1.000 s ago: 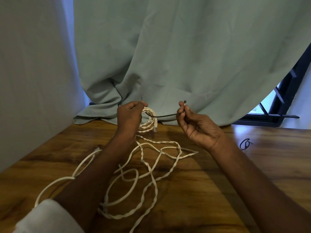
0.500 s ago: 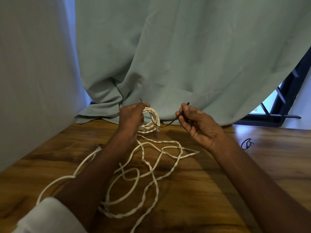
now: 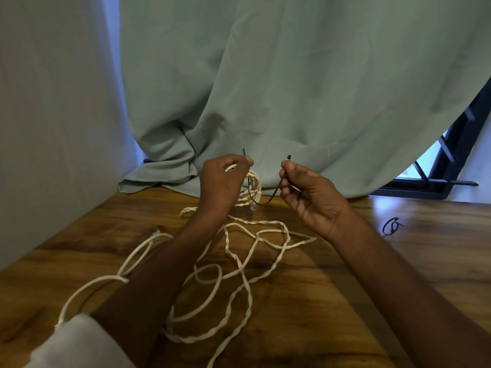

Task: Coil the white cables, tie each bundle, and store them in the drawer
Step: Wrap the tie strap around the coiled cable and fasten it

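Our left hand [image 3: 224, 179] grips one coiled bundle [image 3: 251, 185], both hands pinching its black tie [image 3: 268, 200], right hand [image 3: 309, 197] opposite; loose cables [image 3: 239, 264] below remain uncoiled.

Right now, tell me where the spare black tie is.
In the head view, the spare black tie lies looped on the wooden table, beyond the right hand, near the window frame.

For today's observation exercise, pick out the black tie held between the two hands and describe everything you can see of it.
The black tie is a thin, dark, flexible strip, plastic by its look. It sags in a U between the hands, above the table. The left hand pinches one end, whose pointed tip sticks up past the fingers; that hand also grips the coil. The right hand pinches the other end, which has a small blocky head. Its lowest part passes in front of the coil. It is not yet closed.
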